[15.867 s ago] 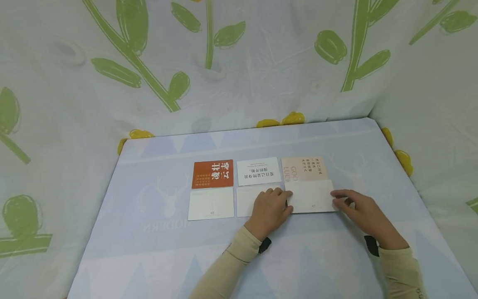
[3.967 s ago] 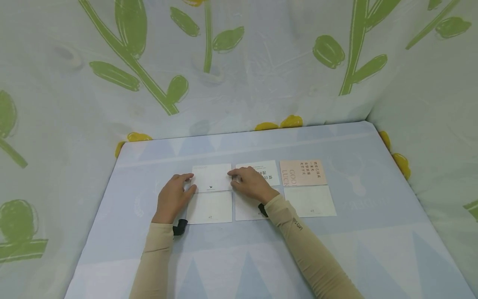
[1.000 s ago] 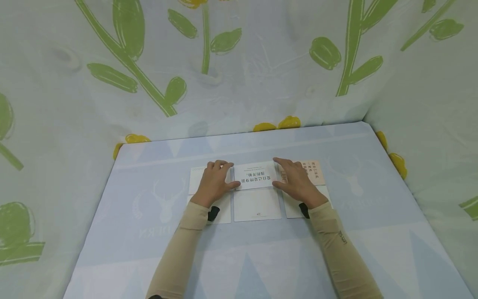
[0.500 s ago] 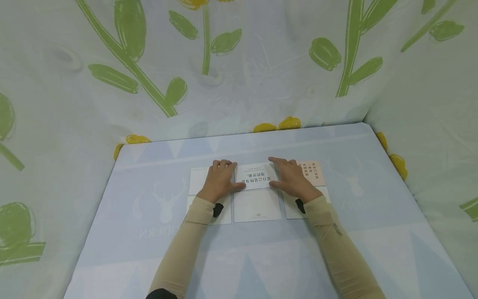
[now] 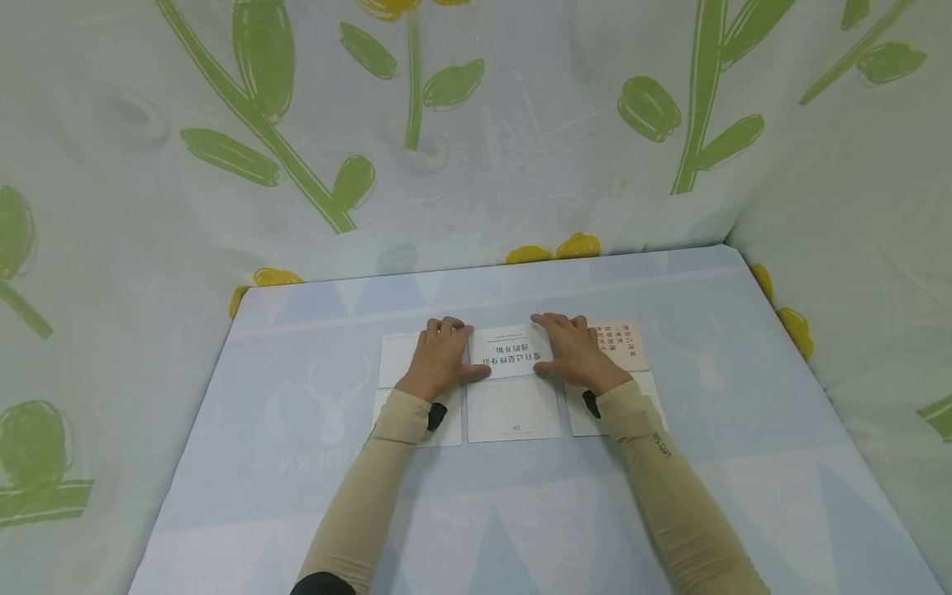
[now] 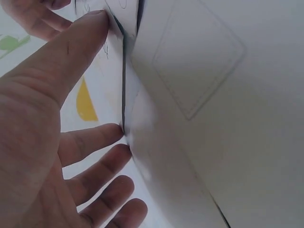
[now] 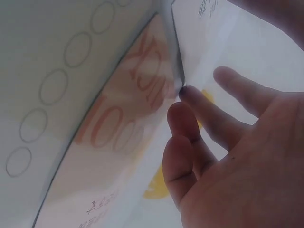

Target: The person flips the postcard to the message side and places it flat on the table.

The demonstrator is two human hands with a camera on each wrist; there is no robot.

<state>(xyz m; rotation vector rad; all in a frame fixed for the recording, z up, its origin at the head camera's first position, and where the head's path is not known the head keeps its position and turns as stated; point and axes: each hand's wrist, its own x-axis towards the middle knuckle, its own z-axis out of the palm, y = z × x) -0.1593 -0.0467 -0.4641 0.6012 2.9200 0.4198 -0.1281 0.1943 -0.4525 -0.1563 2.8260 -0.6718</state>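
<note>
In the head view, a white card [image 5: 513,340] printed with dark characters lies in the middle of the back row. My left hand [image 5: 439,355] spans its left edge, thumb at the near corner and index fingertip at the far corner. My right hand [image 5: 578,354] mirrors this at the right edge. In the left wrist view, the fingers [image 6: 90,142] are spread and mostly straight. Extended fingers [image 7: 218,121] show in the right wrist view, the tip of one right at a card's corner. The left hand partly hides a white card [image 5: 394,357]; the right partly hides a pink card [image 5: 628,343].
Three white cards make up the front row: left [image 5: 449,431], middle [image 5: 513,413] and right [image 5: 583,423], the outer two partly under the wrists. They lie on a pale blue printed table cover [image 5: 491,487]. Behind the table's far edge hangs a leaf-patterned curtain [image 5: 521,165].
The orange card at back left has given way to a white face. The front-right card no longer overlaps the pink one. Both hands have moved to the middle card and drawn slightly inward.
</note>
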